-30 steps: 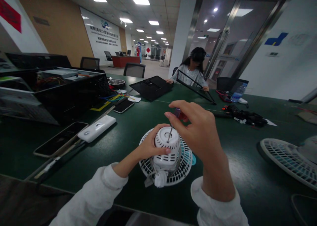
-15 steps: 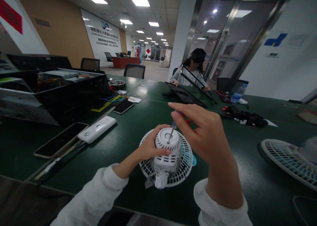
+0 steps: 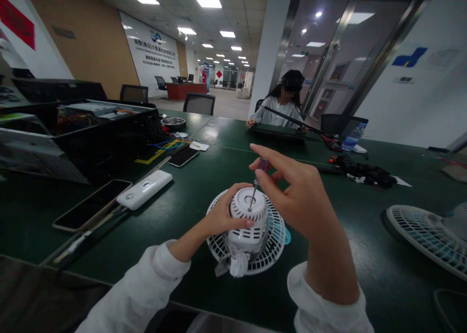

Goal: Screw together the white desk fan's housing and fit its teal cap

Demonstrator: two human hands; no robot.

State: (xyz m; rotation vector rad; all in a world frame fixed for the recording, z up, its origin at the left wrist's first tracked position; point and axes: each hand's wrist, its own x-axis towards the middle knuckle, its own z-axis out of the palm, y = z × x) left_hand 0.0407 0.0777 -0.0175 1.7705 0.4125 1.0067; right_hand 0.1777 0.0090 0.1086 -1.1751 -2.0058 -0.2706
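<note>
Left hand [image 3: 219, 219] is wrapped round the side of the white motor housing [image 3: 248, 226], thumb across its front, holding it upright. The housing sits on a white fan grille [image 3: 272, 245] lying flat on the green desk [image 3: 204, 177], near the front edge, centre of view. Right hand [image 3: 301, 201] pinches a small screwdriver [image 3: 257, 177] by its purple handle between thumb and fingertips, other fingers spread. Shaft is tilted, tip down on the housing's top face. Left of the fan: white power bank [image 3: 144, 190], a dark phone [image 3: 93, 205] just beside it, open computer case [image 3: 91, 128] behind. Second fan grille [image 3: 423, 235] at the right edge, well apart. Far side of the desk: another person [image 3: 280, 110] with hands on a flat black panel [image 3: 284, 131], water bottle [image 3: 352, 138] near them.
</note>
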